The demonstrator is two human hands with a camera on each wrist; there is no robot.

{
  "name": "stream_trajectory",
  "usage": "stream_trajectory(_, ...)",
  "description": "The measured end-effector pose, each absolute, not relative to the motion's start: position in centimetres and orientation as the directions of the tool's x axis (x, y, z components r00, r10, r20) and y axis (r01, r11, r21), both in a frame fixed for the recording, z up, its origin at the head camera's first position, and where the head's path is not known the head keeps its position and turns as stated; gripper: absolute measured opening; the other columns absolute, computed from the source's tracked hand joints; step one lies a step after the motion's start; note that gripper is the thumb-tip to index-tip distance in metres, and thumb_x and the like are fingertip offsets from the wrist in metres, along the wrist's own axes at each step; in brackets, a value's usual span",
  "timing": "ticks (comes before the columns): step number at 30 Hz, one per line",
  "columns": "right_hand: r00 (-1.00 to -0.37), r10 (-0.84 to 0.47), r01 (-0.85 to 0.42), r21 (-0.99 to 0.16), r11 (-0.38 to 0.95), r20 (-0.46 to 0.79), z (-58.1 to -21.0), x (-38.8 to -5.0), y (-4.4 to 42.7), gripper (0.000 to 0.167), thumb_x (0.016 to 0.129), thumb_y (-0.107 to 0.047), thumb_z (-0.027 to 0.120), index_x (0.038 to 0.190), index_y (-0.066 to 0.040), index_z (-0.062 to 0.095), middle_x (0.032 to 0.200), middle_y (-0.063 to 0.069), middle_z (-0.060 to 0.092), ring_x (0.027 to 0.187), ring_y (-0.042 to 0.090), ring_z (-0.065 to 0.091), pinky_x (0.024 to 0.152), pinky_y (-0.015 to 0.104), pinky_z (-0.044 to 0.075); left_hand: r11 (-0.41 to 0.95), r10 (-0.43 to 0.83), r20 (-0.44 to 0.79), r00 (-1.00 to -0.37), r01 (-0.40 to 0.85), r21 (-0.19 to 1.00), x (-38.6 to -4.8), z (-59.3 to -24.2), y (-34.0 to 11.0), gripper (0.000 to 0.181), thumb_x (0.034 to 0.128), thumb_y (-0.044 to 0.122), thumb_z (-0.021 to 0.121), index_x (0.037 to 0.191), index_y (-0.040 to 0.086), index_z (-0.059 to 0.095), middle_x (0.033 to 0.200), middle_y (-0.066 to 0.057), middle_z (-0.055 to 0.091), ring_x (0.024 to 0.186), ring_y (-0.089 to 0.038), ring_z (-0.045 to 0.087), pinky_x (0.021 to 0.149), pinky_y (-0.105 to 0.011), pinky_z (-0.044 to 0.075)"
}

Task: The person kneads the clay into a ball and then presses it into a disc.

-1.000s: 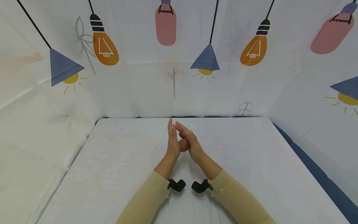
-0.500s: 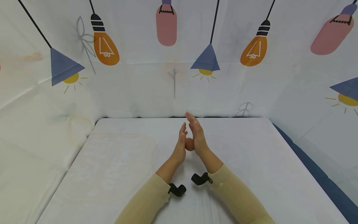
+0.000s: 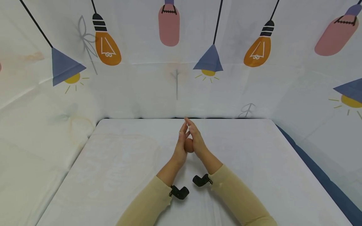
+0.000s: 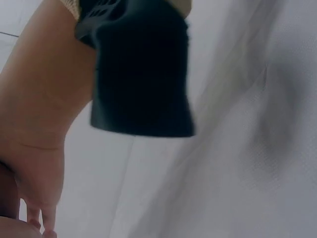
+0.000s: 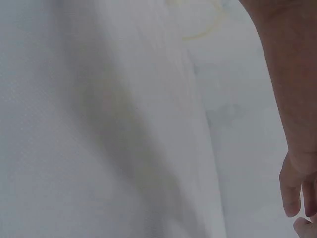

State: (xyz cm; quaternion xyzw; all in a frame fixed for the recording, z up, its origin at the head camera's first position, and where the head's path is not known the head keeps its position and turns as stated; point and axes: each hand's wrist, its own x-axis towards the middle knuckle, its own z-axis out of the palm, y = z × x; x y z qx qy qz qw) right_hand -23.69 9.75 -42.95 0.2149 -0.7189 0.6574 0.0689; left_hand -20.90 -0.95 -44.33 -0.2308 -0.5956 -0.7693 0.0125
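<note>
A round reddish-brown ball sits between the two palms in the head view, above the white table. My left hand presses it from the left with nearly straight fingers pointing up and away. From the other side my right hand presses, its fingers extended and leaning toward the left hand's, so the fingertips come close together. In the left wrist view the left hand is at the lower left, with a dark part of the ball beside the palm. The right wrist view shows the right hand at the right edge.
A white-covered table lies below the hands. Behind it hangs a white cloth printed with lamps and bulbs. A black wrist camera sticks out from the left sleeve and another from the right one. Dark blue fabric runs along the right side.
Over the last second the hands slid against each other around the ball. The right hand reached farther forward, then drew back slightly; the left fell back, then its fingers rose a little.
</note>
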Motion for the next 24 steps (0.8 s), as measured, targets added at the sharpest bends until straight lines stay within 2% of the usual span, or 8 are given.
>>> stream_trajectory(3,-0.896,-0.268,-0.372,-0.928,0.012,0.356,-43.3,-23.2,9.3,0.063,0.103,-0.041,0.026,0.16,-0.013,0.025,0.165,0.005,0.021,0.151,0.026,0.016,0.118,0.059,0.011,-0.231,0.193,0.375,-0.907,0.33,0.915,-21.1,-44.4,-1.0,0.082,0.0992,0.071,0.019,0.162,0.02,0.009,0.167,-0.005,0.008,0.15,-0.033,0.018,0.116,-0.064,0.01)
stream_trajectory(6,-0.881,-0.305,-0.364,-0.93,-0.047,0.361,-43.5,-22.6,8.9,0.063,0.104,-0.042,0.023,0.16,-0.013,0.023,0.166,0.005,0.02,0.15,0.028,0.018,0.116,0.059,0.017,-0.184,0.137,0.358,-0.923,0.332,0.925,-21.2,-44.1,-1.0,0.096,0.0917,0.082,0.026,0.162,0.019,0.005,0.167,-0.006,0.007,0.151,-0.032,0.015,0.116,-0.063,0.012)
stream_trajectory(10,-0.885,-0.306,-0.344,-0.936,-0.076,0.351,-43.2,-21.8,8.3,0.064,0.105,-0.048,0.021,0.159,-0.014,0.029,0.162,0.01,0.031,0.144,0.03,0.032,0.112,0.053,0.03,-0.163,0.071,0.324,-0.943,0.31,0.937,-21.5,-43.8,-1.2,0.113,0.081,0.091,0.034,0.162,0.019,0.003,0.166,-0.014,0.012,0.149,-0.033,0.02,0.116,-0.062,0.017)
stream_trajectory(14,-0.894,-0.313,-0.289,-0.946,-0.148,0.322,-42.9,-21.2,8.1,0.069,0.104,-0.055,0.023,0.158,-0.013,0.031,0.157,0.017,0.038,0.141,0.032,0.038,0.111,0.047,0.032,-0.122,0.029,0.29,-0.957,0.285,0.951,-21.8,-43.9,-1.7,0.115,0.0766,0.094,0.034,0.162,0.023,0.006,0.163,-0.02,0.017,0.147,-0.036,0.025,0.114,-0.065,0.018)
stream_trajectory(18,-0.871,-0.322,-0.312,-0.924,-0.222,0.371,-42.8,-20.9,8.2,0.074,0.105,-0.057,0.019,0.158,-0.006,0.027,0.156,0.023,0.036,0.145,0.034,0.034,0.117,0.048,0.026,-0.084,0.027,0.287,-0.957,0.284,0.955,-22.0,-44.2,-2.1,0.112,0.0788,0.093,0.03,0.162,0.022,0.007,0.164,-0.017,0.014,0.148,-0.035,0.021,0.114,-0.065,0.017)
stream_trajectory(24,-0.864,-0.233,-0.385,-0.884,-0.264,0.446,-42.4,-20.9,8.4,0.077,0.104,-0.057,0.024,0.157,-0.001,0.026,0.161,0.017,0.03,0.148,0.037,0.025,0.119,0.054,0.016,-0.007,0.097,0.324,-0.941,0.325,0.946,-22.3,-45.3,-2.3,0.105,0.0863,0.088,0.023,0.162,0.016,0.006,0.167,-0.011,0.007,0.151,-0.036,0.01,0.116,-0.063,0.014)
